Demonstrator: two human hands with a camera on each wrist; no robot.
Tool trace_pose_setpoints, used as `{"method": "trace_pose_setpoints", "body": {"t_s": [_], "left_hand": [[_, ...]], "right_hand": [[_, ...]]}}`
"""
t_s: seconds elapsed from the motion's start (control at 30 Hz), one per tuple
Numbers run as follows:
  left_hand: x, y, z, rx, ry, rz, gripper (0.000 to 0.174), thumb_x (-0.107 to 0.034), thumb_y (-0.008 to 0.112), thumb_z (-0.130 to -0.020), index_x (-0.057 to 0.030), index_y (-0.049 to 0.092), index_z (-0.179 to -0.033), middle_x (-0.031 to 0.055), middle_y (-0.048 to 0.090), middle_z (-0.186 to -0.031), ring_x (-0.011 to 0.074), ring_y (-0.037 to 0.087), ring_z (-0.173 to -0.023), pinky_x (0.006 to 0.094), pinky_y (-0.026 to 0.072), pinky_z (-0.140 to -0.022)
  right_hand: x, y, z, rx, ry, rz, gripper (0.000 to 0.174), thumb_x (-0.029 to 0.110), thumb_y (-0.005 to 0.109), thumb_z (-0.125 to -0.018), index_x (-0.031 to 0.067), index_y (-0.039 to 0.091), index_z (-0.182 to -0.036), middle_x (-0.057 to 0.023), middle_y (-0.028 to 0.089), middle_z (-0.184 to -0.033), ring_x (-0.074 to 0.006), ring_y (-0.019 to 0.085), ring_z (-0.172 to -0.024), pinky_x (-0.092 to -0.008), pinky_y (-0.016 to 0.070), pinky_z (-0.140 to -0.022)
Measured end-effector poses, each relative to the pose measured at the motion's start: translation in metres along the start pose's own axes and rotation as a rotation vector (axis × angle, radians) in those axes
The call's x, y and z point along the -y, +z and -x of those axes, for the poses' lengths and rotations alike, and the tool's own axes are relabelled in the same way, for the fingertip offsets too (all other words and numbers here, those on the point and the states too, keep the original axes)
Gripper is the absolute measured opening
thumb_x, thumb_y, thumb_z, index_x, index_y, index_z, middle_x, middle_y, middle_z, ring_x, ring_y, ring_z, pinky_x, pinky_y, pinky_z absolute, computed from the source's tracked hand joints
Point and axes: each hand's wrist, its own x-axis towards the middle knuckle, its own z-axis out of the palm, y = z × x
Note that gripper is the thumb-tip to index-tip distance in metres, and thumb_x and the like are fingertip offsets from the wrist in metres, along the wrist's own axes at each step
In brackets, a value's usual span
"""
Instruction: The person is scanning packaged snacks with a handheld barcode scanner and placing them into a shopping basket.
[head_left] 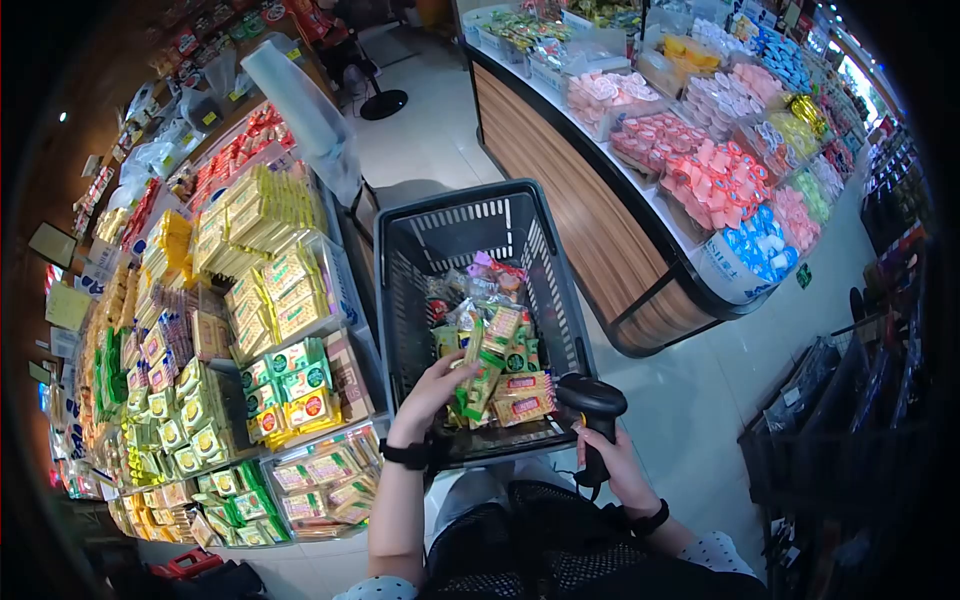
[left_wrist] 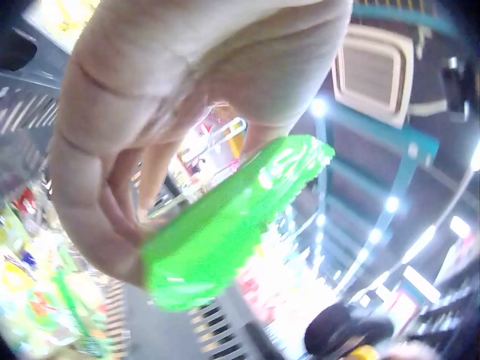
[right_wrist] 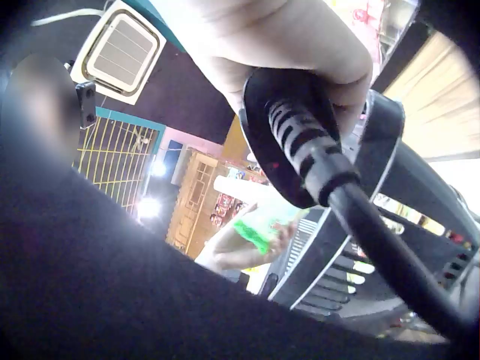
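Note:
A snack packet with a bright green wrapper (left_wrist: 232, 225) is pinched between the thumb and fingers of my left hand (head_left: 437, 392). That hand is over the near left part of a black plastic shopping basket (head_left: 396, 300). Inside the basket lies a pile of small wrapped snacks (head_left: 525, 400), in yellow, green and red wrappers. My right hand (head_left: 622, 468) grips the handle of a black handheld barcode scanner (head_left: 596, 396), just beyond the basket's near right corner. From the scanner's handle end runs a thick black cable (right_wrist: 382, 247).
Left of the basket, a stepped display (head_left: 290, 290) holds stacked snack packets. A wood-panelled counter (head_left: 570, 180) with bins of pink, blue and white wrapped sweets stands at the right. Tiled floor (head_left: 430, 140) shows between them. Dark racks (head_left: 820, 410) stand at far right.

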Motion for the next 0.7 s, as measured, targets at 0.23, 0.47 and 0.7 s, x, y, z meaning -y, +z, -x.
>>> {"method": "trace_pose_setpoints", "body": {"t_s": [0.23, 0.47, 0.7], "left_hand": [[-0.013, -0.004, 0.088, 0.581, 0.121, 1.337, 0.060, -0.047, 0.040, -0.087, -0.0065, 0.034, -0.131, 0.0204, 0.048, -0.116, 0.0300, 0.054, -0.089, 0.0440, 0.0461, -0.073], [0.007, -0.029, 0.143, 0.476, 0.183, 1.064, 0.060, -0.047, 0.039, -0.086, 0.0008, 0.040, -0.123, 0.0166, 0.053, -0.101, 0.0237, 0.055, -0.073, 0.0334, 0.0461, -0.053], [0.037, -0.068, 0.217, 0.132, 0.225, 0.412, 0.049, -0.029, 0.048, -0.090, 0.0012, 0.039, -0.127, 0.0093, 0.047, -0.125, 0.0135, 0.042, -0.115, 0.0254, 0.0336, -0.095]], "right_hand": [[0.002, 0.028, 0.012, 0.163, -0.341, 0.146, 0.036, 0.003, 0.064, -0.077, -0.0006, 0.051, -0.109, -0.0049, 0.061, -0.089, -0.0095, 0.057, -0.076, -0.0242, 0.0469, -0.070], [0.022, 0.107, 0.055, 0.369, -0.646, 0.719, 0.044, 0.011, 0.071, -0.068, -0.0045, 0.054, -0.106, -0.0124, 0.061, -0.098, -0.0174, 0.059, -0.091, -0.0296, 0.0448, -0.080], [-0.041, 0.143, 0.065, 0.456, -0.759, 0.779, 0.040, 0.011, 0.069, -0.064, -0.0036, 0.056, -0.099, -0.0155, 0.062, -0.088, -0.0264, 0.063, -0.079, -0.0334, 0.0474, -0.070]]}}
